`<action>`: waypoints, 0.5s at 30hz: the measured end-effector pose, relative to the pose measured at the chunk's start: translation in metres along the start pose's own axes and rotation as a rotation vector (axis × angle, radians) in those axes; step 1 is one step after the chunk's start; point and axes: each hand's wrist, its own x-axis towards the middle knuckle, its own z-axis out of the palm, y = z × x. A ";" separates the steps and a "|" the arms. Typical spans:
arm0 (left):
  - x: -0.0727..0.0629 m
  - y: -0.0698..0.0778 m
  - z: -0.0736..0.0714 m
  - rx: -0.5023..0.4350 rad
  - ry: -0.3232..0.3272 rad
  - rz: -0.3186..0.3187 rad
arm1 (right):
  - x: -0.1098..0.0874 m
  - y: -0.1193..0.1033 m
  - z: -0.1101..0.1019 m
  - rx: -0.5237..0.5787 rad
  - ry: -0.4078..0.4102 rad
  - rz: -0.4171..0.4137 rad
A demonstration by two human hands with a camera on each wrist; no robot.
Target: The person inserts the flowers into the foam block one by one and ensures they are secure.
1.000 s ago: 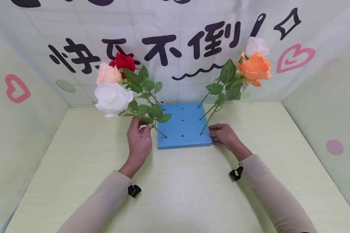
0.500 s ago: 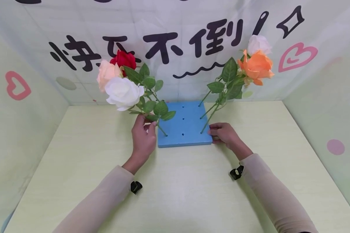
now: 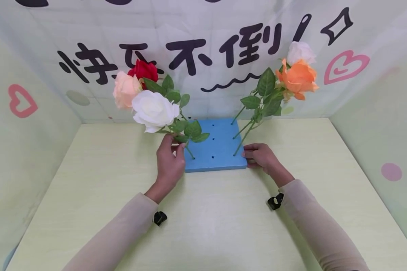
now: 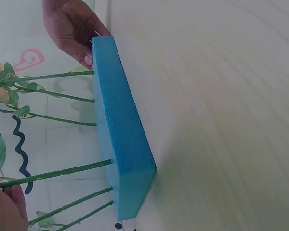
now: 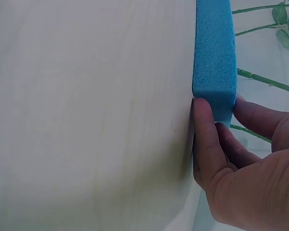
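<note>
A blue foam block (image 3: 224,150) with small holes lies on the table. My left hand (image 3: 171,160) pinches the stem of a white rose (image 3: 156,111), whose lower end stands in the block's front left hole. In the left wrist view that stem (image 4: 58,174) enters the block at a slant. Behind it, a peach rose (image 3: 127,90) and a red rose (image 3: 144,70) lean left from the block. My right hand (image 3: 262,157) holds the block's right edge; in the right wrist view its thumb (image 5: 257,117) lies on top and the fingers along the side.
On the block's right side, an orange rose (image 3: 297,79) and a pale pink rose (image 3: 301,52) lean right, among several stems. The middle column of holes holds no stems. A printed cloth wall (image 3: 203,98) rises behind the pale table (image 3: 217,218).
My left hand has moved right, swinging the white rose's head to the right and its stem steeper. My right hand has stayed at the block's edge.
</note>
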 end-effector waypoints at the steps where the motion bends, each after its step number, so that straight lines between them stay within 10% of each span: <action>1: 0.000 0.000 -0.001 -0.006 -0.003 0.003 | 0.000 0.000 0.000 0.001 -0.002 0.000; 15: 0.006 -0.006 -0.006 -0.045 -0.036 -0.012 | 0.001 0.001 -0.001 0.006 -0.009 0.000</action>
